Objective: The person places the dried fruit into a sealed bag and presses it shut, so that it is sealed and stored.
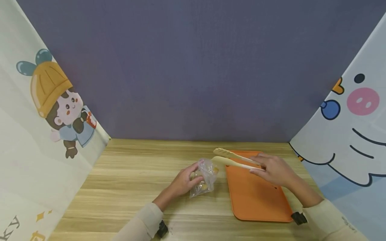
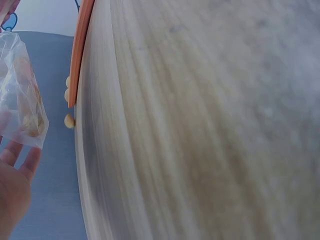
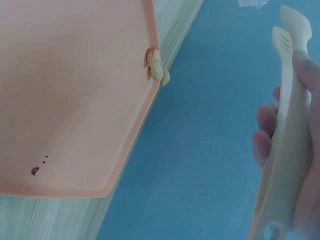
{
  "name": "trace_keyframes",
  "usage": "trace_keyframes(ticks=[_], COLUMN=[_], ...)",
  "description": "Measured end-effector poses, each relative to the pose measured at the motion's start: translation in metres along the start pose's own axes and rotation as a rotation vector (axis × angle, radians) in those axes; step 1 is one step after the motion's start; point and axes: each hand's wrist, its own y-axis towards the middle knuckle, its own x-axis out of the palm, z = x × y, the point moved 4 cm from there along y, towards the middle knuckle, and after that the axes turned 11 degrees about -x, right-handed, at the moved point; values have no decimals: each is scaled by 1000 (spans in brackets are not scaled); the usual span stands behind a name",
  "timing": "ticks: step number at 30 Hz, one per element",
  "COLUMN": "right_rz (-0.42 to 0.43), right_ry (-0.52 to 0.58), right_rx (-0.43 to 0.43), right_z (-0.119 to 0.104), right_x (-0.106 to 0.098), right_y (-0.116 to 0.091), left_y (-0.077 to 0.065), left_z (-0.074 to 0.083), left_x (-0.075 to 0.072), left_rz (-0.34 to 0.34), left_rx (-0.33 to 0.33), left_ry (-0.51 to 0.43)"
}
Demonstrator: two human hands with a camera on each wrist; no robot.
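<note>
Sleeves (image 1: 137,226): two, pale, right up close.
Room: one dark wall (image 1: 196,67), two cartoon walls (image 1: 362,134) flanking it.
Table (image 1: 129,174): one, wood-grained.
Tray (image 1: 256,201): one, orange.
Tongs (image 1: 230,162): one pair, tips parted, right hand (image 1: 272,167) curled round them, blocking the tray's far end!
Bag (image 1: 208,174): one, clear, left of tray, left hand (image 1: 182,180) pinching it.
Peanuts (image 3: 154,64): at the tray's edge, count unclear.
</note>
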Motion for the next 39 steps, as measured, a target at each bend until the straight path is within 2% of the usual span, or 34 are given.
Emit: trace_keyframes(ticks=[14,26,39], right_rz=[-59,-64,-136], right_ry=[-25,-3,-4], right_rx=[69,105,145], right_z=[24,54,75], right_x=[4,15,31], right_y=[-7,-18,-28], left_y=[7,14,17], left_z=[2,3,4], left_x=[3,5,7], left_rz=[10,26,29], left_rx=[3,-17,-26], left_ry=[0,1,7])
